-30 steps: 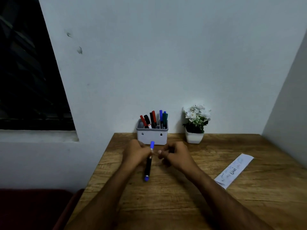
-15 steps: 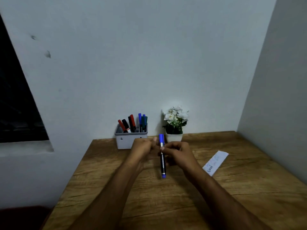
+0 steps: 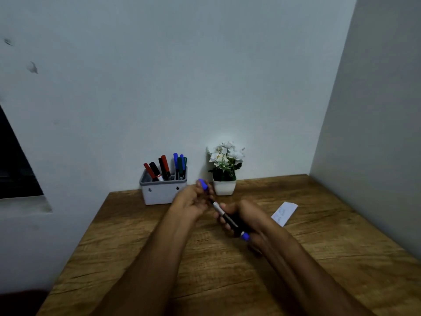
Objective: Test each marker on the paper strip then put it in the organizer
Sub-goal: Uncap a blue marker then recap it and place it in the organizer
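**Cap coming apart from blue marker above the desk**

Fingers of the right hand [image 3: 245,218] are wrapping around the black barrel of the marker [image 3: 227,218], holding it tilted, its blue end [image 3: 245,236] pointing toward the camera and its pale neck pointing up and left. The left hand [image 3: 193,201] is closing on the blue cap [image 3: 203,184], pinching it just beyond the marker's neck; whether cap and tip are touching is too blurred to tell. Both hands are hovering over the wooden desk [image 3: 159,258]. The paper strip [image 3: 284,212] is lying flat on the desk just right of the right hand. Behind the left hand, the grey organizer [image 3: 163,192] is standing against the wall, holding red, black, blue and green markers upright. A small white pot of white flowers [image 3: 224,169] is sitting beside the organizer.
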A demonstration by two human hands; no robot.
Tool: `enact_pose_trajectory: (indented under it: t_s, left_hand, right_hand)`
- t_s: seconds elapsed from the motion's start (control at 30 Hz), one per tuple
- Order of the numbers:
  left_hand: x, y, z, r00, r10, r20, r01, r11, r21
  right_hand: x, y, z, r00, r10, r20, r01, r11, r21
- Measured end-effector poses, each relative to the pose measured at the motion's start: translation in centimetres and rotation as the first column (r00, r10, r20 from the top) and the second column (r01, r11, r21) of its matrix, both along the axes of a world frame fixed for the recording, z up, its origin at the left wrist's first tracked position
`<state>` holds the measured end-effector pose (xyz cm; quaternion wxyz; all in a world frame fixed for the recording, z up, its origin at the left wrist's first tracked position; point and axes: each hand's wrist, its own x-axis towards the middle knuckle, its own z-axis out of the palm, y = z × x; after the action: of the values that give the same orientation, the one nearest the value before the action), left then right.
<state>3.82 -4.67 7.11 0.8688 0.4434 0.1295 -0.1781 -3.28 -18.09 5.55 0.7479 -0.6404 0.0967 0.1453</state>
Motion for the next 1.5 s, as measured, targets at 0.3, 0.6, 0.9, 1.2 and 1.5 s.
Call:
enact_pose_trajectory:
  t_s: [0.3, 0.6, 0.9, 1.2, 1.5]
  left_hand:
    - [0.2, -0.9, -1.6, 0.993, 0.033, 0.113, -0.076, 0.91, 0.407]
    - [1.0, -3.0, -4.5, 0.933, -0.183, 0.311, -0.225, 0.381, 0.897]
    - [1.5, -2.6, -5.6, 0.903, -0.207, 0.377, -0.326, 0.241, 0.914]
    - [-2.1, -3.7, -5.8, 0.535, -0.571, 0.623, -0.486, 0.395, 0.78]
    - [-4.7, -7.1, -7.6, 0.182, -0.886, 0.427, -0.39, 0.333, 0.858]
  right_hand:
    - [-0.2, -2.4, 0.7, 0.997, -0.064, -0.03, 0.065, 0.997, 0.029]
    - [-0.7, -4.4, -0.2, 0.96, -0.248, 0.13, 0.253, 0.967, -0.024]
    - [-1.3, -6.7, -0.4, 0.924, -0.31, 0.224, 0.289, 0.95, 0.122]
    - [-0.9, -11.4, -0.2, 0.898, -0.374, 0.231, 0.252, 0.869, 0.425]
    - [-1.6, -14.6, -1.4, 0.785, -0.521, 0.335, 0.485, 0.853, 0.19]
